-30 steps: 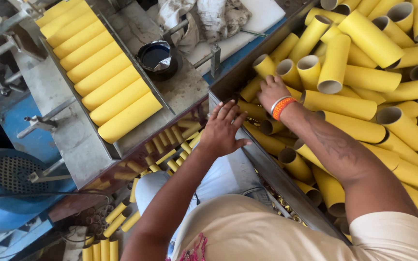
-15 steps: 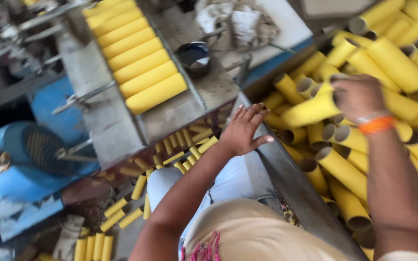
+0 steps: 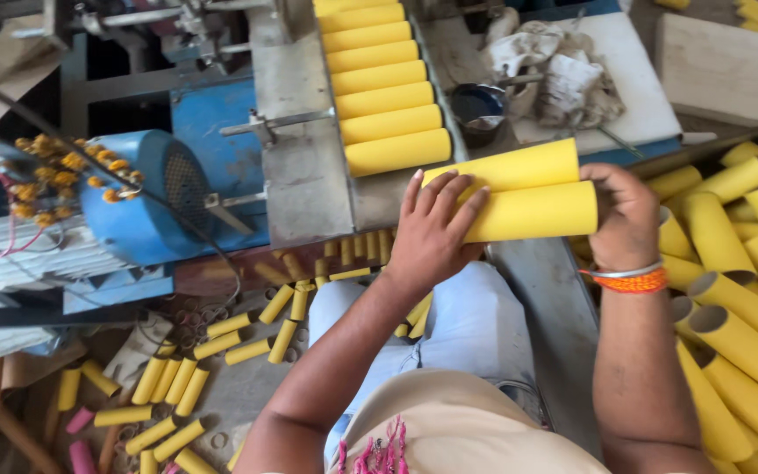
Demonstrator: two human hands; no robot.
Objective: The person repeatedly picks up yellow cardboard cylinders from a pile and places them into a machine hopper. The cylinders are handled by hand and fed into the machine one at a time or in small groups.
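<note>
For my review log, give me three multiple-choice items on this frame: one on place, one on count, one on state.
1. Where is the blue motor?
A. left of the metal feed tray
B. on the white board
C. in the tube pile

2. How many yellow tubes do the hands hold?
A. one
B. two
C. five

3. How is the left hand?
A. in a fist
B. hanging free
C. fingers spread on the tubes

A: it sits left of the tray.
B: two lie stacked between left and right hand.
C: fingers lie splayed across both.
</note>
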